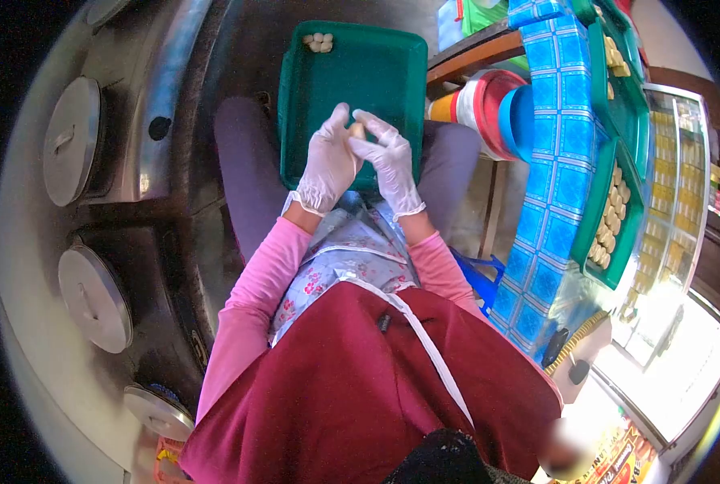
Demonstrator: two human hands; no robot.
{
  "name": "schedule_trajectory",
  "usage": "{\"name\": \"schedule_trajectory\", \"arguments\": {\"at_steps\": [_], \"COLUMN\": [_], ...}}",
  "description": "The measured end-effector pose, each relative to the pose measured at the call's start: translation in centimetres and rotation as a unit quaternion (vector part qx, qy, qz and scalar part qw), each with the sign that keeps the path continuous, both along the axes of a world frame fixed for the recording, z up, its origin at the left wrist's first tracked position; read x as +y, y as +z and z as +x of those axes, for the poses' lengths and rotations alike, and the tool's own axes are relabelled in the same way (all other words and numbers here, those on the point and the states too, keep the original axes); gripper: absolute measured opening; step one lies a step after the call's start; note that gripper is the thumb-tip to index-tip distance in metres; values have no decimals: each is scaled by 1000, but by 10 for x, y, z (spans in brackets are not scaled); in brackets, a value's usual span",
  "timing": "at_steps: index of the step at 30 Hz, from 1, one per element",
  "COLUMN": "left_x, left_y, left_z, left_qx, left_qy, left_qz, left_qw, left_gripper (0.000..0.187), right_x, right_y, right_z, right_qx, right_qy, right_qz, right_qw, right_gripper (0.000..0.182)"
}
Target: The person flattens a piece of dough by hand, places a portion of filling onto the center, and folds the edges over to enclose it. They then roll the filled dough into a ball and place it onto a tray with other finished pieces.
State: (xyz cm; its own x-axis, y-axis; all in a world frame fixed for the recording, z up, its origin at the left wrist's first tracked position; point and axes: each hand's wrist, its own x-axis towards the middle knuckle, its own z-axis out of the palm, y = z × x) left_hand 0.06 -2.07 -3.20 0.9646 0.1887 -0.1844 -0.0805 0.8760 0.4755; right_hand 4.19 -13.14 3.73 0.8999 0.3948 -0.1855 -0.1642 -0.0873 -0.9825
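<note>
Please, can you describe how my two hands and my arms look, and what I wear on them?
Your left hand and right hand each wear a thin, whitish, partly see-through glove, wrinkled, with a loose cuff at the wrist. Both arms have long pink sleeves, the left sleeve and the right sleeve, ending short of the gloves. I see no markings on the gloves.

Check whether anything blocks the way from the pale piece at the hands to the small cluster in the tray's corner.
Only a raised fingertip of the left hand is close to the direct line from the pale piece. Past it, nothing visible blocks the cluster, just bare green tray.
</note>
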Motion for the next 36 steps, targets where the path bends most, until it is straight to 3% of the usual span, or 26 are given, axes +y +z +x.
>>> {"name": "schedule_trajectory", "arguments": {"at_steps": [2, 4, 5, 7, 9, 13, 16, 19, 22, 23, 26, 30, 32, 36], "left_x": [2, 13, 4, 5, 12, 7, 4, 2, -6, -8, -13, -16, -19, -27], "left_y": [-2, 19, 64, 57, 35, 58, 60, 65, 60, 59, 55, 39, 38, 60], "left_z": [3, 5, 5, 2, -1, -2, -3, 0, 3, 6, 7, 6, 6, 7], "left_qx": [-4, 112, 213, 209, 151, 158, 150, 206, 184, 184, 178, 152, 141, 156], "left_qy": [-30, -124, -51, -48, -93, -53, -43, -10, 35, 50, 74, 52, 40, 46], "left_qz": [-66, -173, -146, -86, -47, -120, -161, -123, -165, -147, -102, 7, 74, 175], "left_qw": [997, 971, 965, 973, 983, 979, 974, 971, 968, 971, 976, 987, 986, 971], "left_gripper": [55, 60, 60, 57, 44, 28, 28, 30, 33, 33, 35, 44, 53, 50], "right_x": [7, 5, 3, -6, -7, -8, -13, -8, -7, -3, 1, -4, -10, -18], "right_y": [9, 13, 13, 8, 12, 16, 13, 20, 15, 6, 8, 23, 15, 22], "right_z": [-9, -10, -7, 3, 2, 1, 7, 0, -12, -13, -19, -13, -12, -10], "right_qx": [-85, -105, -133, -229, -231, -143, -110, -331, -235, -277, 0, 126, 84, 73], "right_qy": [9, -9, -22, 9, 31, 35, 80, 14, -61, -106, -168, -191, -180, -202], "right_qz": [-57, -69, -92, -205, -160, -29, -69, -147, -108, -91, 73, 107, 114, 98], "right_qw": [995, 992, 987, 952, 959, 989, 988, 932, 964, 951, 983, 968, 973, 972], "right_gripper": [50, 60, 64, 77, 80, 80, 80, 74, 62, 62, 61, 54, 52, 58]}}
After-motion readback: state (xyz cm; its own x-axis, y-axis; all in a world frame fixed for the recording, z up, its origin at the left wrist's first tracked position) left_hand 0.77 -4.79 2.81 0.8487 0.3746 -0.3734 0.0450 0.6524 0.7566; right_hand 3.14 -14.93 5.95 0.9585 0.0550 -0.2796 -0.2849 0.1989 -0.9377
